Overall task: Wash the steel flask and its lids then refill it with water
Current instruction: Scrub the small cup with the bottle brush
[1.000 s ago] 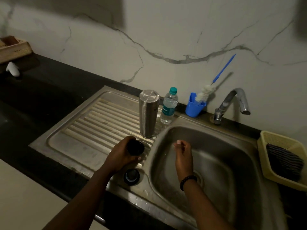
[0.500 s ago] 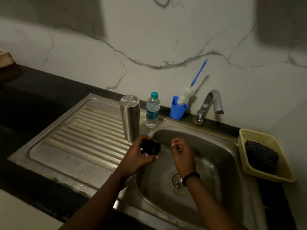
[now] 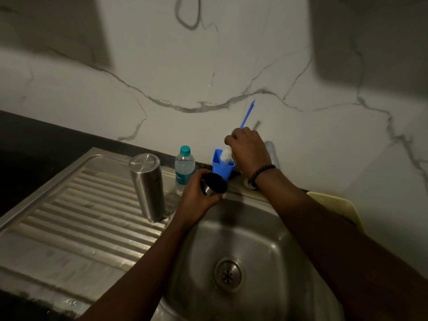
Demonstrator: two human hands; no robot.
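Left hand (image 3: 196, 198) grips round black-and-steel lid (image 3: 214, 186), frame centre, over sink | right hand (image 3: 249, 150) seemingly closed on blue-handled bottle brush (image 3: 248, 113), presumably for scrubbing.

The sink (image 3: 273, 262) basin lies open below both forearms, only the drain (image 3: 228, 275) at its floor. The ribbed drainboard (image 3: 76, 223) left of it is bare except for the flask (image 3: 148, 186) standing upright near its right end. Along the back ledge the bottle (image 3: 184, 169) and blue cup (image 3: 223, 166) stand close together, leaving narrow gaps. A yellow basket (image 3: 335, 205) blocks the right rim.
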